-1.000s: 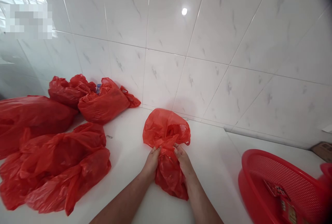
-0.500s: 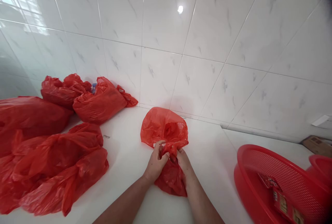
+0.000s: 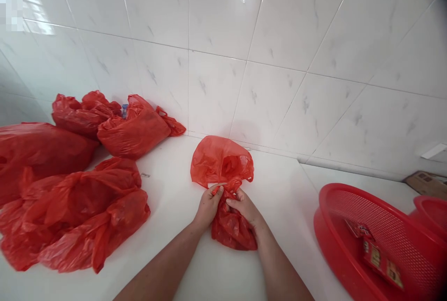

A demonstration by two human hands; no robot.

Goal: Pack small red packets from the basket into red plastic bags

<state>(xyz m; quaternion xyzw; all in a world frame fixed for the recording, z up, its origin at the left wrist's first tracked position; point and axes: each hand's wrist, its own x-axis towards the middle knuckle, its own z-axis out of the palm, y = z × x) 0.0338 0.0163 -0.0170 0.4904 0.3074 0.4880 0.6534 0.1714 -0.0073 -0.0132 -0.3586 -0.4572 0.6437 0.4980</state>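
Note:
Both hands grip a thin red plastic bag (image 3: pixel 233 229) in the middle of the white table. My left hand (image 3: pixel 208 204) pinches its gathered plastic between thumb and fingers. On the other side, my right hand (image 3: pixel 246 209) is closed on the same bunch, its thumb laid across the front. The lower part of this bag hangs crumpled toward me, below the fingers. Just behind the hands lies a puffed-out red plastic bag (image 3: pixel 216 159) with a dark opening; whether it is joined to the gripped plastic I cannot tell.
Several filled red plastic bags (image 3: pixel 132 129) crowd the left side of the white table (image 3: pixel 167 184). To the right stands a red perforated basket (image 3: pixel 335 226) holding printed red packets (image 3: pixel 380 261). A cardboard piece (image 3: pixel 426 183) lies at the far right, and a tiled wall (image 3: pixel 216 91) rises behind.
My fingers have closed more tightly around the gathered plastic, and my right thumb has come over its front. The bag's lower part has bunched up. The whole view has shifted slightly.

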